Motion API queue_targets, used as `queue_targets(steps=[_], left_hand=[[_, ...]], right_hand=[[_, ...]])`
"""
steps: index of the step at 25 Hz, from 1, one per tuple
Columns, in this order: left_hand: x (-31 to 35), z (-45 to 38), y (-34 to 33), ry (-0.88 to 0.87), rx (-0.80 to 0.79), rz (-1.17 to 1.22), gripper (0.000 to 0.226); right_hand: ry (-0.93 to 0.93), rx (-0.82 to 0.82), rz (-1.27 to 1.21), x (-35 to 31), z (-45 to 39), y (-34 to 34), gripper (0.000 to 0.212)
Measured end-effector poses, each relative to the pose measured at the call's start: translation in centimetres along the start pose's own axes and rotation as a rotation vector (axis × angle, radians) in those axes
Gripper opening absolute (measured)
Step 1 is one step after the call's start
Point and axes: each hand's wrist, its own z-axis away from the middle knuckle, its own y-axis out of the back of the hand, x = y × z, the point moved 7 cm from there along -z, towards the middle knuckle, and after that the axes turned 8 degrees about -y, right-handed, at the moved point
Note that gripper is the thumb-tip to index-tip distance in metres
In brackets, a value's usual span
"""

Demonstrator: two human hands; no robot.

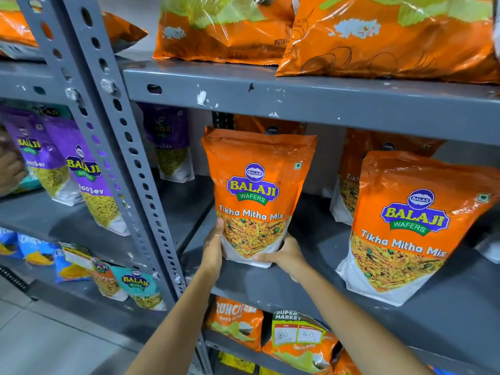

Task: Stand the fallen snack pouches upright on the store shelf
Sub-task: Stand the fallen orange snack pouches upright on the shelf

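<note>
Starting at the far left, purple Balaji pouches [81, 171] stand leaning on a neighbouring grey shelf [40, 212], with blue and teal packets [135, 286] on the level below. A perforated grey upright [119, 147] divides that bay from the middle shelf [270, 280], and another purple pouch [169, 143] stands far back just right of the post.

Near the front edge of the middle shelf an orange Tikha Mitha Mix pouch [257, 196] stands upright, its white base resting on the shelf surface. The left hand [213, 246] presses flat against the pouch's lower left side, fingers [219, 226] stretched upward along the edge, a thin ring showing on one of them. The right hand [284, 257] cups the lower right corner, its thumb lying across the front of the white base while the other fingers wrap behind, out of sight. Both hands are closed on the pouch from opposite sides.

Behind it, the top of another orange pouch [270, 125] peeks out under the shelf above. Further right, a second Tikha Mitha Mix pouch [405, 226] stands upright, tilted slightly, well apart from the held one, with one more orange pouch [349, 182] behind it. Large orange bags [378, 39] lie on the top shelf [297, 101], and orange snack bags [297, 339] with a price label sit on the level underneath.
</note>
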Motion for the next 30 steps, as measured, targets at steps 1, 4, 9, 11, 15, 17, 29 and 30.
queue_targets(steps=[1,4,9,11,15,17,29,30], left_hand=[[-0.2,-0.1,0.2,-0.001,0.002,-0.019,0.059],[-0.7,-0.8,0.2,0.036,-0.018,0.010,0.050],[-0.9,-0.2,0.4,0.058,0.074,0.100,0.049],[-0.6,0.6,1.4,-0.034,0.254,0.004,0.044],[1.0,3.9,2.2,-0.250,0.632,-0.223,0.013],[1.2,4.9,0.7,-0.297,0.604,-0.265,0.010],[-3.4,7.9,-14.9,-0.037,-0.164,-0.232,0.012],[-4.2,8.4,-16.1,0.028,-0.225,-0.227,0.007]], right_hand=[[0.001,0.001,0.007,0.0,0.0,0.0,0.068],[0.003,0.014,0.050,0.1,0.1,0.0,0.078],[0.005,-0.011,0.169,-0.3,1.1,0.2,0.096],[0.050,-0.002,0.003,-0.6,2.0,1.2,0.087],[0.274,0.443,-0.044,-1.2,5.7,6.3,0.031],[0.397,0.599,-0.030,-1.7,8.1,8.2,0.017],[0.447,1.034,-0.184,2.7,16.1,22.1,0.024],[0.377,0.979,-0.248,3.8,15.5,23.1,0.027]])
